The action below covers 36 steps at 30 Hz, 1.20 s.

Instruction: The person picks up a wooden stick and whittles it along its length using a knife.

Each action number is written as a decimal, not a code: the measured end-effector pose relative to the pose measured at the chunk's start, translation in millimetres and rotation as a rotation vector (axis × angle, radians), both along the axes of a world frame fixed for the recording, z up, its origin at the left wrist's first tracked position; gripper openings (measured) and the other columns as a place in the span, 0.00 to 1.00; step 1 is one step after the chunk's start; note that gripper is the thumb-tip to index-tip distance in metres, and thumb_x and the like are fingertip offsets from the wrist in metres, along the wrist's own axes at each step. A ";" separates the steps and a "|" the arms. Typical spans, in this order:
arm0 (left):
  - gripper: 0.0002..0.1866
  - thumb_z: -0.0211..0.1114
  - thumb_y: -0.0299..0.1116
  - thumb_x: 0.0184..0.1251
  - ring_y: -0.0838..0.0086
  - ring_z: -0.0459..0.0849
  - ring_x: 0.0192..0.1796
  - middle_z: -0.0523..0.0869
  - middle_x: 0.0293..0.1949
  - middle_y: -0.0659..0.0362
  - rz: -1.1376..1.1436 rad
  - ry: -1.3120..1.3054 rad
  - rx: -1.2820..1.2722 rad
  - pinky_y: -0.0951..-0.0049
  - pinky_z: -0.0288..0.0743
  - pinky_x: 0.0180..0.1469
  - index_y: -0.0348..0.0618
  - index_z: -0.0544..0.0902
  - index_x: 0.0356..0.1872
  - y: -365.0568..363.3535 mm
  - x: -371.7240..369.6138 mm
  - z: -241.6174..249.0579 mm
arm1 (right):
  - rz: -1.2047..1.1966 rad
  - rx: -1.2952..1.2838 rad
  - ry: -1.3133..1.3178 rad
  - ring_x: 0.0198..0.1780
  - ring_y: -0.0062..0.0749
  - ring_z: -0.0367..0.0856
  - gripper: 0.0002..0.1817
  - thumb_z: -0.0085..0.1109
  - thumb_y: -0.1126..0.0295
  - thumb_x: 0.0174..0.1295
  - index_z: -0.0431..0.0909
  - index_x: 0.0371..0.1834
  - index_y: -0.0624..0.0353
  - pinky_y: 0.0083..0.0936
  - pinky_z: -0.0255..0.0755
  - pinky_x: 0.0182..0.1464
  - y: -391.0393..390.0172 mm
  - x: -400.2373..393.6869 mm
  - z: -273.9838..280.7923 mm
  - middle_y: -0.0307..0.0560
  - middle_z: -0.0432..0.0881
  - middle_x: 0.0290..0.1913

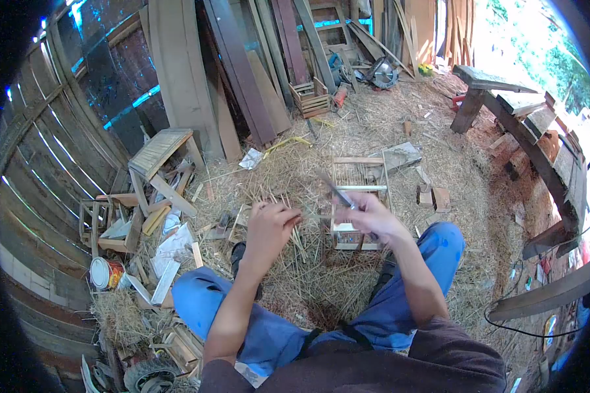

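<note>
My left hand [271, 226] is closed in a pinch in front of my left knee, with a thin wooden stick [316, 216] reaching from its fingertips toward my right hand. My right hand [372, 217] is wrapped round a knife; the long dark blade [334, 188] points up and to the left. Below and behind the right hand, a small wooden frame [360, 188] with crossbars lies on the straw-covered ground. Several thin sticks [300, 243] lie under and beside my left hand.
A small wooden stool [160, 154] stands left, near scrap wood and a paint can [106, 273]. Boards [183, 72] lean against the back wall. A slatted crate [310, 98] and a circular saw [382, 73] sit behind. A wooden bench [531, 141] curves along the right.
</note>
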<state>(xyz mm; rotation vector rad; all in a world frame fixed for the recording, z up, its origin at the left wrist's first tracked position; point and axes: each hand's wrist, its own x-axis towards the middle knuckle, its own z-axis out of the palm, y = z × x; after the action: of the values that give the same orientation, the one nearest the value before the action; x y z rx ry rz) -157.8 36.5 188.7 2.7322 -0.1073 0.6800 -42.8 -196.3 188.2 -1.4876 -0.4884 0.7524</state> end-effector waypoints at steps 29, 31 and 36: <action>0.14 0.57 0.38 0.78 0.86 0.70 0.22 0.79 0.25 0.66 -0.177 0.424 -1.241 0.83 0.60 0.23 0.38 0.80 0.49 -30.2 -18.8 -46.3 | -0.438 0.272 0.089 0.18 0.08 0.65 0.12 0.69 0.72 0.61 0.78 0.45 0.59 0.14 0.53 0.17 47.0 -22.9 -15.3 0.31 0.81 0.25; 0.14 0.55 0.39 0.78 0.86 0.68 0.22 0.77 0.24 0.67 -0.153 0.467 -1.364 0.83 0.58 0.23 0.38 0.80 0.50 -30.5 -17.8 -43.6 | -0.378 0.199 0.036 0.18 0.08 0.65 0.07 0.68 0.71 0.61 0.81 0.39 0.58 0.15 0.52 0.17 56.3 -30.7 -18.2 0.30 0.80 0.24; 0.15 0.52 0.39 0.80 0.87 0.64 0.21 0.75 0.26 0.67 -0.151 0.493 -1.503 0.84 0.55 0.22 0.40 0.78 0.53 -39.4 -22.5 -22.0 | -0.294 0.085 -0.131 0.18 0.08 0.65 0.07 0.65 0.70 0.65 0.78 0.41 0.58 0.13 0.54 0.17 62.5 -5.4 7.7 0.38 0.86 0.32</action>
<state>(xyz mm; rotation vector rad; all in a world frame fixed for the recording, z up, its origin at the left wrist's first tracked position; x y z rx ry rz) -180.3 -2.9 166.8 1.3208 0.2274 -0.0660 -48.2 -133.8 195.9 -1.4935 -0.3833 0.4010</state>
